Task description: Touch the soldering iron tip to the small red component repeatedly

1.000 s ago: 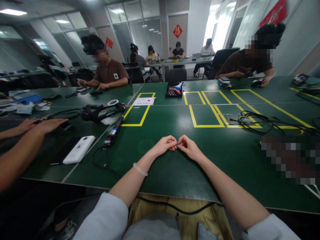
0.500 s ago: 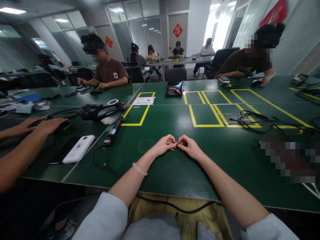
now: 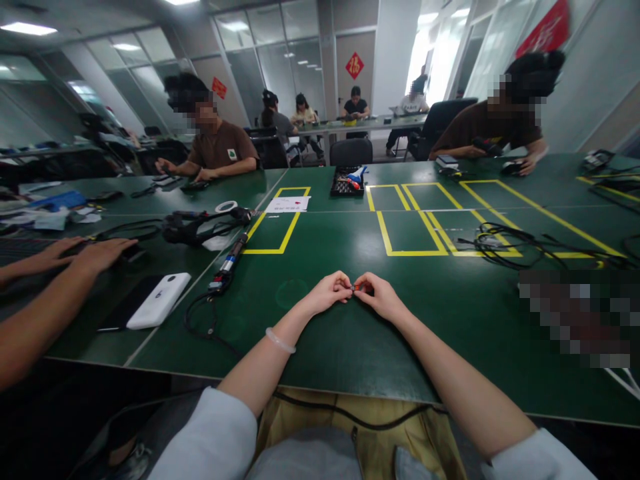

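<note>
Over the green table (image 3: 320, 347), my left hand (image 3: 331, 292) and my right hand (image 3: 379, 295) meet fingertip to fingertip. A tiny object (image 3: 356, 288) with red and dark parts sits between them. My right hand pinches it between thumb and fingers. The fingers of my left hand are also closed in a pinch at its left end; what they grip is too small to make out. A pale bracelet (image 3: 281, 341) circles my left wrist.
A black tray (image 3: 347, 193) with red and blue items lies ahead. To the left are a black tool with a cable (image 3: 229, 263), a white power bank (image 3: 159, 301) and a person's hands (image 3: 100, 253). Coiled cables (image 3: 505, 241) lie right. Two people sit across.
The small red part shows slightly more between my fingertips. Both my hands have otherwise stayed in nearly the same place, and the camera view has shifted a little.
</note>
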{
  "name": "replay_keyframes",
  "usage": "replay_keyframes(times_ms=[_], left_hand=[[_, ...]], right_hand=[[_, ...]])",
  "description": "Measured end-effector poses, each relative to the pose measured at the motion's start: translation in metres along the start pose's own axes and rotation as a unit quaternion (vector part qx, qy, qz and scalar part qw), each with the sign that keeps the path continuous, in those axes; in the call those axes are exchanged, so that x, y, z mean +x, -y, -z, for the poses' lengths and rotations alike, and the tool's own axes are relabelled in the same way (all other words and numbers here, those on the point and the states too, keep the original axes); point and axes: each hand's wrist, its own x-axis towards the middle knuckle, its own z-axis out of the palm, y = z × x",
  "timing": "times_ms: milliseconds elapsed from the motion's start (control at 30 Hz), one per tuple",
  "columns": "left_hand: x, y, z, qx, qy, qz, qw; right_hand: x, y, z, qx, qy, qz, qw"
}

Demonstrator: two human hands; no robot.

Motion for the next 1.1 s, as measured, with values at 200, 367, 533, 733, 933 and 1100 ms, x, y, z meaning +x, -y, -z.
replay_keyframes(times_ms=[200, 367, 533, 733, 933, 1100], left_hand=[[-0.018, -0.026, 0.023, 0.038, -0.001, 0.086, 0.996], [-0.059, -0.041, 0.092, 0.223, -0.068, 0.053, 0.971], [-0.109, -0.029, 0.188, 0.543, -0.318, 0.096, 0.771], [-0.146, 0.001, 0.256, 0.595, -0.284, 0.285, 0.696], [-0.153, 0.006, 0.271, 0.596, -0.246, 0.257, 0.72], [-0.142, -0.005, 0.247, 0.587, -0.267, 0.243, 0.724]], right_hand=[[0.001, 0.001, 0.003, 0.024, 0.011, -0.034, 0.999], [0.001, 0.002, 0.003, 0.031, 0.017, -0.023, 0.999], [0.001, 0.004, 0.002, 0.031, 0.029, -0.012, 0.999], [0.001, 0.003, 0.0, 0.035, 0.03, -0.015, 0.999], [0.0, 0.004, 0.0, 0.033, 0.035, -0.016, 0.999], [-0.001, 0.007, 0.0, 0.025, 0.036, -0.018, 0.999]])
